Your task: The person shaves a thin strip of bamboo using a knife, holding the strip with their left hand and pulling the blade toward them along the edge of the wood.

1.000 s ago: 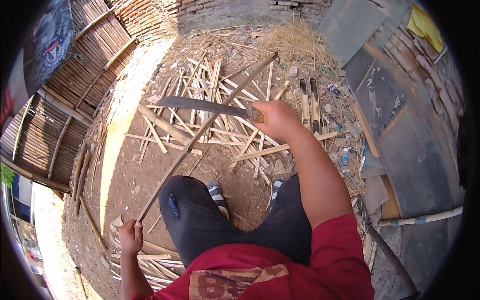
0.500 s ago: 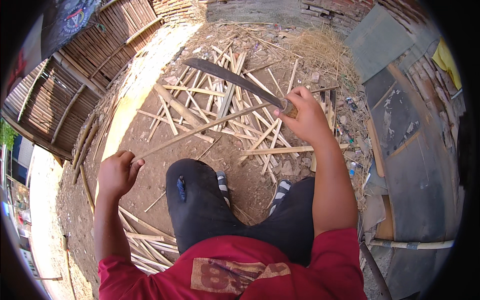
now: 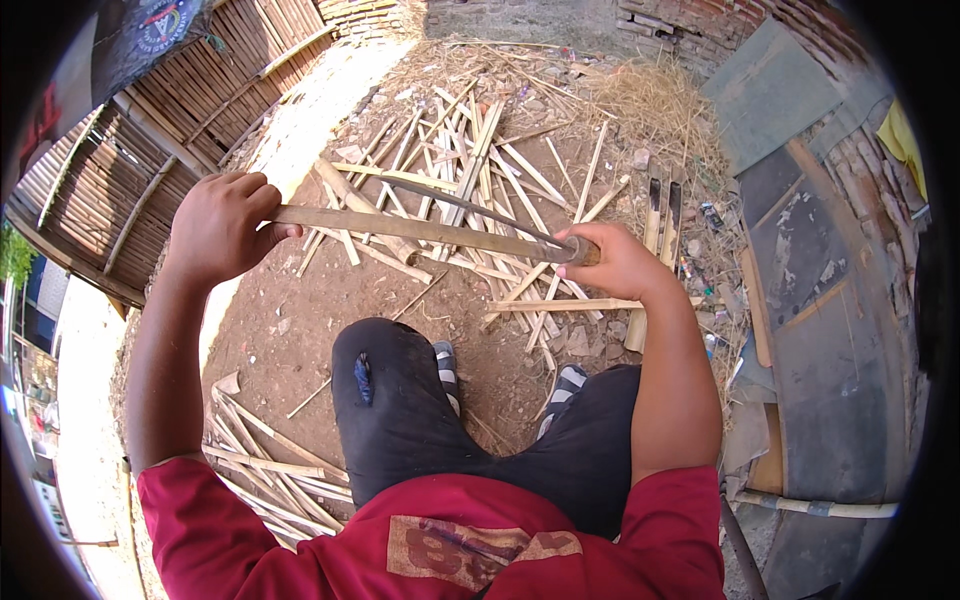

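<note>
My left hand (image 3: 225, 225) is closed round one end of a flat bamboo strip (image 3: 400, 228), held up in front of my knees. At the right, my right hand (image 3: 625, 262) grips the wooden handle of a machete (image 3: 478, 206). Its dark blade points to the far left, seen nearly edge-on just beyond the strip. The strip's other end reaches the base of the blade beside my right fingers; whether those fingers also touch it I cannot tell. Below lies a loose heap of split bamboo strips (image 3: 480, 165) on the dirt ground.
A thicker bamboo pole (image 3: 365, 210) lies at the heap's left. More strips (image 3: 270, 470) lie beside my left thigh. Dark boards (image 3: 820, 330) stand along the right, with dry straw (image 3: 650, 110) at the far right. A woven bamboo wall (image 3: 230, 90) rises at the far left.
My left hand has moved up and away from me, lifting its end of the strip, whose broad face now shows. The machete blade has turned from flat to nearly edge-on.
</note>
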A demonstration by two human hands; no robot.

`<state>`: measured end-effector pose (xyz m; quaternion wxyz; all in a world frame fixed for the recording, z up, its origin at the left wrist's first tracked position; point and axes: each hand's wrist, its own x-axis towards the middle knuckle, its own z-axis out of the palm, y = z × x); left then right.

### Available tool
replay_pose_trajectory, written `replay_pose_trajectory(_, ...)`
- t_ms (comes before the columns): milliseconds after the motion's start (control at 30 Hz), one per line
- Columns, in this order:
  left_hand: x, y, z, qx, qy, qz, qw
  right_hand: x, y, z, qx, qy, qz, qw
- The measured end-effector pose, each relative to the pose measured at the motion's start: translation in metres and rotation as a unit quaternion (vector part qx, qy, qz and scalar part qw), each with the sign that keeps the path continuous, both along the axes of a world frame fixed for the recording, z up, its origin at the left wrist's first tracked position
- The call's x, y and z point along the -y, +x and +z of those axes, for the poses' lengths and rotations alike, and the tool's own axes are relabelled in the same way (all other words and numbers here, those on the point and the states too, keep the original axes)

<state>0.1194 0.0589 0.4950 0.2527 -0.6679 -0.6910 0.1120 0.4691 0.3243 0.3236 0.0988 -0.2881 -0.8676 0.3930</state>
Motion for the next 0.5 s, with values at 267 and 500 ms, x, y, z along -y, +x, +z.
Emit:
replay_pose_trajectory(267, -0.018, -0.009, 0.029, -0.093, 0.102, -0.111, 0.984, 0.0, -0.008, -0.001, -0.048, -0.025, -0.023, 0.998)
replay_pose_trajectory(500, -0.028, 0.02, -0.045, 0.092, 0.381, -0.198, 0.898, -0.015, -0.015, -0.031, -0.214, -0.092, -0.114, 0.966)
